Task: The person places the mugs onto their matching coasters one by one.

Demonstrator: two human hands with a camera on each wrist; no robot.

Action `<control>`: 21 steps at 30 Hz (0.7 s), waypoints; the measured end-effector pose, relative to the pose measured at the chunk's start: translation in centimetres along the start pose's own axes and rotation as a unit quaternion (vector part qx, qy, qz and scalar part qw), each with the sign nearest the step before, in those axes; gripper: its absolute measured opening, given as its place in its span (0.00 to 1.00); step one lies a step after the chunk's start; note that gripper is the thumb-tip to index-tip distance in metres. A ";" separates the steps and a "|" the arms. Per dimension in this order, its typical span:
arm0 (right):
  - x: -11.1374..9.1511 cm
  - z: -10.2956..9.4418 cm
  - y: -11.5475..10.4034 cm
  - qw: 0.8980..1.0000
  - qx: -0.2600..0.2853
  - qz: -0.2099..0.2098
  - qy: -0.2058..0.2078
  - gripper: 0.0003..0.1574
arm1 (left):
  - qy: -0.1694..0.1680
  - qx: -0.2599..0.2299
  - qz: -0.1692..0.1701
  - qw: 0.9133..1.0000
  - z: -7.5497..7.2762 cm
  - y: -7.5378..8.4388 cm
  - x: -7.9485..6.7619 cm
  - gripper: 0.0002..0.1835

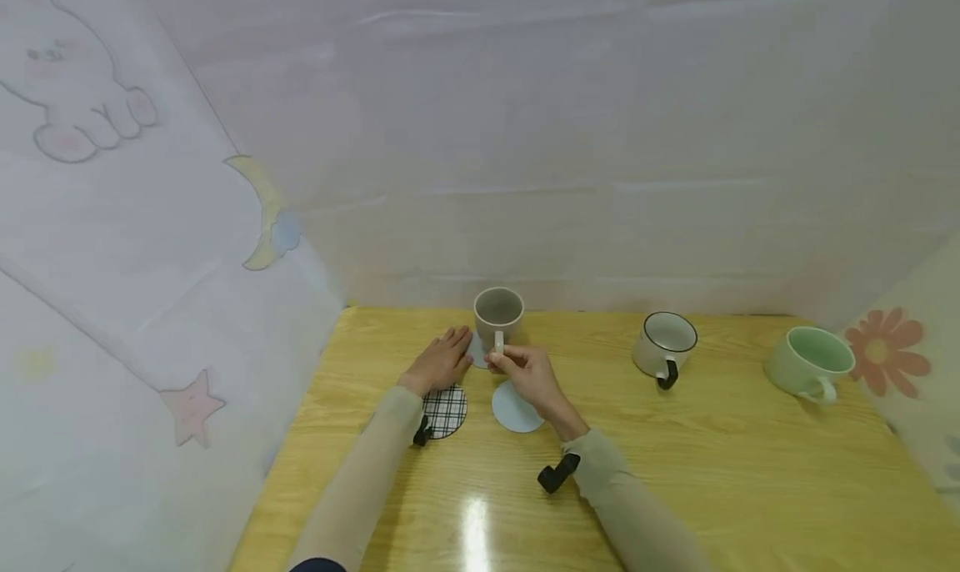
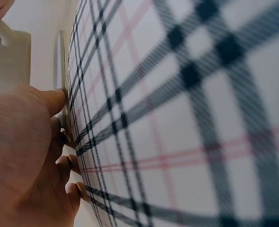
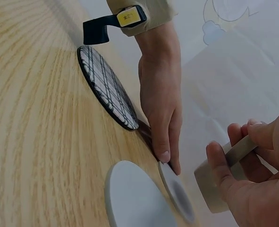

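A: What did the right hand [image 1: 531,378] hold?
B: Pinched grey mug [image 1: 498,310] by its handle [image 1: 499,341], just below frame centre.
A: And the left hand [image 1: 437,363]?
B: Stretched out, touching a pale coaster [image 3: 176,191]; plaid coaster [image 1: 447,411] lay lower, left of centre.

In head view we see soft, even light; white glare streak on wooden table [image 1: 720,455], near lower edge. Faint shadow we notice beside left sleeve [image 1: 367,480]. Both wrist views we find dimmer. In left wrist view, checked coaster [image 2: 186,118] is blurred toward right edge. In right wrist view, table grain looks quite clear. Light source we cannot tell.
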State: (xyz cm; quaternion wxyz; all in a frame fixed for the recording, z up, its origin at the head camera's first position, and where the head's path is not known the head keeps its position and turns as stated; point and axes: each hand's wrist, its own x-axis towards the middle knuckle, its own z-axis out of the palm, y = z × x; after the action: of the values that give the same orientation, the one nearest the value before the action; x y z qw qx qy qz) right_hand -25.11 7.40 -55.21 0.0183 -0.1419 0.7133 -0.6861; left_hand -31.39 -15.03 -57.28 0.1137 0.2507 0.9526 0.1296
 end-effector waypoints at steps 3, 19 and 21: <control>0.2 0.3 0.3 1.000 0.005 0.004 -0.004 0.16 | -0.003 0.000 -0.008 1.000 0.2 -0.2 0.0 0.33; 0.5 0.8 0.8 1.000 -0.011 0.017 -0.022 0.20 | 0.014 -0.026 0.001 1.000 0.3 -0.1 0.2 0.33; 0.6 0.9 0.8 0.999 -0.008 0.022 -0.024 0.21 | 0.010 -0.024 0.001 1.000 0.3 0.0 0.2 0.34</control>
State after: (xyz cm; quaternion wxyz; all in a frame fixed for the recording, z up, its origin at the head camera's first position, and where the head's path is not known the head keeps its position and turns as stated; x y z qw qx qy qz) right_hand -25.61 6.41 -55.97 0.0496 -0.1429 0.7207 -0.6765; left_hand -31.50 -14.88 -57.56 0.1101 0.2473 0.9501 0.1549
